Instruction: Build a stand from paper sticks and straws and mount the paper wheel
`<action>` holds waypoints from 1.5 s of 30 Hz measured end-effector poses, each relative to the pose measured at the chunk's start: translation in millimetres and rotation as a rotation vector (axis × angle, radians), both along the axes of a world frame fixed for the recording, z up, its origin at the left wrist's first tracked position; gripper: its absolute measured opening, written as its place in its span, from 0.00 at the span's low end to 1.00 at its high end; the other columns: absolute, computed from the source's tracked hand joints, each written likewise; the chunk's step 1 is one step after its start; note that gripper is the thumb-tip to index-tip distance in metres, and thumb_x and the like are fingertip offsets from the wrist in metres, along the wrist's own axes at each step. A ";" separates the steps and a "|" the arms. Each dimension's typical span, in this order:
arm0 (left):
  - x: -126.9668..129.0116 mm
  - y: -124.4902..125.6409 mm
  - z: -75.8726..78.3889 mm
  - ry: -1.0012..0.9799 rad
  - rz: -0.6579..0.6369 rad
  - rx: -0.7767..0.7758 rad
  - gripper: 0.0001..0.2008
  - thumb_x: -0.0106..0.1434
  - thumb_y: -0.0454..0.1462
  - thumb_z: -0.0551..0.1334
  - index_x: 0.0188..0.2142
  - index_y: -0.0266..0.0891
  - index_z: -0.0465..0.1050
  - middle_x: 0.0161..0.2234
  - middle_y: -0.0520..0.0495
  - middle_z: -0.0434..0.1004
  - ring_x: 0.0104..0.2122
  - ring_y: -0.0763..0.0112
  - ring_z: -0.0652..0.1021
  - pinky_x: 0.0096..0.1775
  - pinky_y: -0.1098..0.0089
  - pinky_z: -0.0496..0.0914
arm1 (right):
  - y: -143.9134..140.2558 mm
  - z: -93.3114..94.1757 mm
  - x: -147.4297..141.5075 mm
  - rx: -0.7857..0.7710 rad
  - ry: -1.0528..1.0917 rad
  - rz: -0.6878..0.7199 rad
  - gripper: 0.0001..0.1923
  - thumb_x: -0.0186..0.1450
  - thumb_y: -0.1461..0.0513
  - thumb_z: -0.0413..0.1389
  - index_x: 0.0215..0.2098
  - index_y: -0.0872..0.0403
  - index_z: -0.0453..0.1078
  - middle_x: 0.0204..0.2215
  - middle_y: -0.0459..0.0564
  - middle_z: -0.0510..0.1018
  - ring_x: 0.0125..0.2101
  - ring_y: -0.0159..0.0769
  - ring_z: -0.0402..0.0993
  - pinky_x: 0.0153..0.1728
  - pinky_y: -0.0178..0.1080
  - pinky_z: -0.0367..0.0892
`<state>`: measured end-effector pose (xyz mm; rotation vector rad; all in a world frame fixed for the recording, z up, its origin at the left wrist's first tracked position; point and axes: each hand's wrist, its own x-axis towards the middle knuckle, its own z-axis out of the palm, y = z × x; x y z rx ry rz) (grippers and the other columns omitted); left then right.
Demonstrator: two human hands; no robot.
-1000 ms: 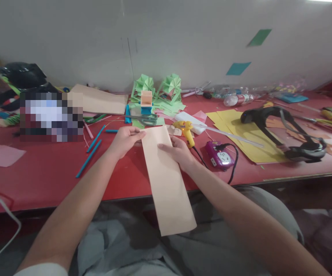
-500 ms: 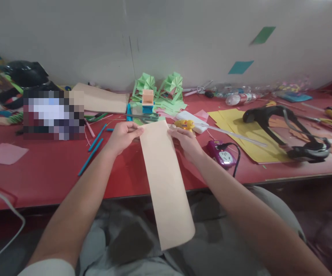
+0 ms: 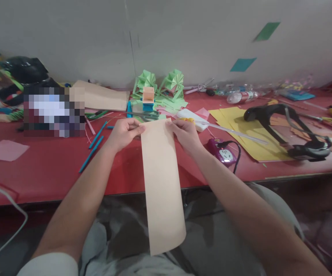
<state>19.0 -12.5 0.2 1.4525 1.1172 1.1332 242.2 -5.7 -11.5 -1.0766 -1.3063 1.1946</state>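
A long strip of beige paper (image 3: 161, 180) hangs from its far edge over the table's front, its lower end curling above my lap. My left hand (image 3: 125, 134) pinches the top left corner between thumb and fingers. At the top right corner my right hand (image 3: 186, 135) is closed on the same sheet. Just beyond the paper lie grey scissors (image 3: 147, 115) and a small box (image 3: 148, 96), orange above and blue below. Behind my right hand a yellow glue gun (image 3: 190, 120) is mostly covered, with a clear glue stick (image 3: 235, 133) reaching out to the right.
Green folded-paper shapes (image 3: 174, 82) stand by the wall. To the right are a purple power socket (image 3: 222, 152), yellow sheets (image 3: 240, 134), a black head strap (image 3: 292, 130) and plastic bottles (image 3: 242, 97). Leftward lie blue sticks (image 3: 91, 154), pink paper (image 3: 5, 150) and a larger beige sheet (image 3: 99, 96).
The strip's lower end has swung a little to the left, so the sheet hangs straighter. My right hand has shifted slightly and covers more of the glue gun. Both hands keep their hold.
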 end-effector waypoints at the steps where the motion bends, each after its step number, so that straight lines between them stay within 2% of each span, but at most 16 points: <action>1: 0.0 -0.3 0.7 -0.002 -0.005 0.003 0.22 0.48 0.52 0.75 0.29 0.38 0.73 0.28 0.48 0.82 0.30 0.63 0.82 0.35 0.64 0.79 | -0.6 1.3 -0.6 0.011 0.025 -0.014 0.18 0.54 0.45 0.66 0.27 0.51 0.75 0.25 0.45 0.76 0.27 0.33 0.70 0.29 0.36 0.67; 4: -1.0 -0.7 2.4 -0.003 -0.012 0.004 0.23 0.47 0.53 0.75 0.29 0.38 0.73 0.27 0.47 0.81 0.30 0.62 0.82 0.35 0.63 0.79 | -3.0 5.1 -2.6 0.019 0.094 -0.043 0.17 0.52 0.48 0.68 0.28 0.51 0.75 0.26 0.46 0.77 0.29 0.35 0.72 0.32 0.37 0.69; 10: -2.6 -1.7 4.7 0.012 -0.017 0.009 0.23 0.47 0.53 0.75 0.28 0.39 0.73 0.27 0.48 0.81 0.31 0.62 0.82 0.36 0.63 0.79 | -2.9 6.9 -3.8 0.092 0.019 -0.105 0.17 0.58 0.47 0.64 0.25 0.51 0.75 0.22 0.45 0.74 0.26 0.33 0.70 0.30 0.38 0.67; 15: -0.5 -2.4 5.2 -0.001 -0.036 0.010 0.22 0.47 0.52 0.75 0.28 0.39 0.73 0.27 0.48 0.81 0.30 0.63 0.82 0.35 0.64 0.79 | -2.5 7.0 -6.5 0.219 0.008 -0.194 0.09 0.59 0.53 0.62 0.30 0.50 0.79 0.31 0.47 0.81 0.37 0.39 0.75 0.38 0.40 0.69; 21: -0.6 -2.0 3.7 0.021 -0.026 0.011 0.22 0.48 0.52 0.75 0.28 0.39 0.73 0.27 0.48 0.81 0.30 0.63 0.82 0.35 0.64 0.79 | -5.5 10.7 -8.0 0.163 0.050 -0.192 0.12 0.57 0.52 0.64 0.29 0.51 0.78 0.30 0.48 0.81 0.37 0.40 0.77 0.35 0.40 0.71; 27: -2.6 -1.3 2.8 0.001 0.030 0.034 0.22 0.47 0.53 0.74 0.29 0.39 0.74 0.29 0.47 0.82 0.31 0.62 0.82 0.35 0.64 0.79 | -9.1 15.2 -5.3 0.008 0.120 -0.001 0.17 0.52 0.48 0.68 0.33 0.50 0.80 0.31 0.49 0.82 0.38 0.43 0.78 0.38 0.42 0.74; 30: -2.9 -0.8 3.2 -0.013 0.048 0.044 0.22 0.47 0.52 0.75 0.29 0.39 0.73 0.28 0.47 0.82 0.30 0.63 0.82 0.35 0.64 0.79 | -6.4 11.2 -2.6 -0.015 0.074 -0.010 0.18 0.51 0.47 0.69 0.31 0.51 0.80 0.31 0.50 0.82 0.36 0.43 0.78 0.37 0.43 0.74; 33: -1.7 0.1 3.3 -0.012 0.036 0.039 0.22 0.47 0.52 0.75 0.28 0.39 0.73 0.27 0.48 0.81 0.30 0.63 0.82 0.35 0.64 0.79 | -2.8 6.6 -0.1 0.037 0.031 -0.075 0.18 0.53 0.47 0.68 0.32 0.51 0.80 0.29 0.49 0.81 0.32 0.40 0.77 0.33 0.41 0.72; 37: -0.6 1.7 2.3 -0.031 0.076 0.039 0.22 0.46 0.52 0.75 0.29 0.39 0.73 0.28 0.48 0.81 0.30 0.62 0.82 0.35 0.63 0.79 | -3.1 7.1 0.3 0.038 -0.031 0.019 0.18 0.55 0.46 0.66 0.28 0.52 0.78 0.25 0.47 0.78 0.26 0.35 0.72 0.27 0.38 0.66; 39: -1.5 2.2 2.0 -0.050 0.086 0.038 0.21 0.46 0.51 0.75 0.28 0.39 0.72 0.27 0.48 0.81 0.29 0.63 0.81 0.34 0.64 0.78 | -4.8 8.7 -0.5 0.054 -0.077 0.019 0.18 0.56 0.47 0.66 0.25 0.53 0.76 0.22 0.46 0.75 0.22 0.31 0.67 0.23 0.36 0.61; 42: -4.4 2.9 2.1 -0.032 0.026 -0.013 0.17 0.48 0.47 0.74 0.26 0.39 0.72 0.25 0.49 0.79 0.26 0.65 0.80 0.32 0.65 0.76 | -6.7 9.0 -1.4 0.100 -0.141 -0.032 0.17 0.57 0.49 0.65 0.24 0.53 0.75 0.19 0.44 0.72 0.20 0.29 0.63 0.21 0.36 0.56; 45: -7.4 4.1 2.4 0.040 -0.052 -0.074 0.12 0.49 0.42 0.71 0.26 0.38 0.74 0.23 0.51 0.77 0.25 0.69 0.78 0.30 0.69 0.73 | -7.6 7.1 -2.0 0.081 -0.218 0.011 0.18 0.56 0.48 0.64 0.21 0.54 0.74 0.18 0.45 0.71 0.20 0.29 0.61 0.21 0.35 0.54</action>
